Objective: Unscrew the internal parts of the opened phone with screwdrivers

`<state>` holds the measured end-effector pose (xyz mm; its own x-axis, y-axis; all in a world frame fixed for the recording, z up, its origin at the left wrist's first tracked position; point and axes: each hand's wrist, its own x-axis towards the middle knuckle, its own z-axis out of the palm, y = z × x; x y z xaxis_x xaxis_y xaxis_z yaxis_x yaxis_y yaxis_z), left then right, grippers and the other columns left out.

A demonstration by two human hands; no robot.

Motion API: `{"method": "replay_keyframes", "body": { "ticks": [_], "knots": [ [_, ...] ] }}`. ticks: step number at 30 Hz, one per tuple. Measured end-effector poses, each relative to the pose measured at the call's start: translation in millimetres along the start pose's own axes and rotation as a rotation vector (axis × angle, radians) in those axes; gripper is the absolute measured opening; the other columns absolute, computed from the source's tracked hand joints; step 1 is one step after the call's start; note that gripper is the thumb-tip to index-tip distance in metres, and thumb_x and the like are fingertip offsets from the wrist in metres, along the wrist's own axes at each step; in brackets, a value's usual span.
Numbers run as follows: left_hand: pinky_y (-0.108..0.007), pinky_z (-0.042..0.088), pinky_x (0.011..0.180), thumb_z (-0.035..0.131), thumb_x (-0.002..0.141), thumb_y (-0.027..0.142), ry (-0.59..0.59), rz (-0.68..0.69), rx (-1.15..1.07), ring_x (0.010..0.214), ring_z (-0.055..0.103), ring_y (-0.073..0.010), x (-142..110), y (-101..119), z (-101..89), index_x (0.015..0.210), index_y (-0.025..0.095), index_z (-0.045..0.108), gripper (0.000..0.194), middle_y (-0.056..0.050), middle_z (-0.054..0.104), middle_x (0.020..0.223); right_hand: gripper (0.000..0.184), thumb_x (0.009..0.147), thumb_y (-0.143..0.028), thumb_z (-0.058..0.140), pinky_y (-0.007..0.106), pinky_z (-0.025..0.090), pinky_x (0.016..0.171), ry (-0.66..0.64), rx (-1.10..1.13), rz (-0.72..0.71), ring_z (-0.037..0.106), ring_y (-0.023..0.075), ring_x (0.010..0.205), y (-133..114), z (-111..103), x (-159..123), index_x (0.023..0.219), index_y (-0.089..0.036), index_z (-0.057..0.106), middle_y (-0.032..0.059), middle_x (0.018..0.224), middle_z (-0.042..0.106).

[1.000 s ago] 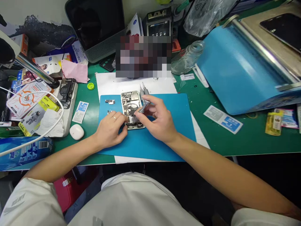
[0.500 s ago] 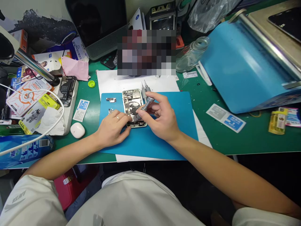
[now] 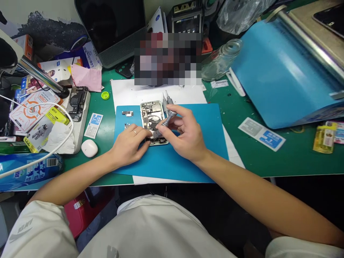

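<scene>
An opened phone [image 3: 153,107] lies on the blue mat [image 3: 199,143], its inner parts and metal plates bare. My left hand [image 3: 130,143] wears a ring and grips the phone's lower left side between thumb and fingers. Above the phone's right side, my right hand [image 3: 185,134] is closed around several grey precision screwdrivers [image 3: 169,114]. Two of them point their thin tips away from me; another slants down toward the phone's lower part, its tip hard to make out. Small loose phone parts [image 3: 127,113] lie on the mat left of the phone.
Left stand a lamp post [image 3: 40,77], battery boxes [image 3: 40,132], another opened phone [image 3: 76,104] and a white earbud case [image 3: 89,148]. A glass jar [image 3: 223,61] lies behind, right of the blurred patch. A blue-covered stand [image 3: 279,75] and wipe packets [image 3: 262,134] are right.
The view has shifted slightly. Both hands hold nearly the same positions, with the screwdrivers still over the phone.
</scene>
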<state>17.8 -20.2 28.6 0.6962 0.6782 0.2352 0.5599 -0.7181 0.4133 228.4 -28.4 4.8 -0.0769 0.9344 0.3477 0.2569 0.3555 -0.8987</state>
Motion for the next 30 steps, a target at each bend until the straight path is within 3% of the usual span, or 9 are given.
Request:
{"method": "replay_keyframes", "body": {
  "ticks": [30],
  "knots": [
    [-0.037, 0.045, 0.081, 0.049, 0.102, 0.027, -0.035, -0.056, 0.000, 0.091, 0.058, -0.0224, 1.0, 1.2, -1.2, 0.108, 0.020, 0.058, 0.013, -0.006, 0.068, 0.102, 0.048, 0.093, -0.037, 0.066, 0.034, 0.066, 0.072, 0.031, 0.034, 0.027, 0.074, 0.0199, 0.082, -3.9, -1.5, 1.6, 0.136, -0.030, 0.045, 0.0019, 0.093, 0.074]
  ]
}}
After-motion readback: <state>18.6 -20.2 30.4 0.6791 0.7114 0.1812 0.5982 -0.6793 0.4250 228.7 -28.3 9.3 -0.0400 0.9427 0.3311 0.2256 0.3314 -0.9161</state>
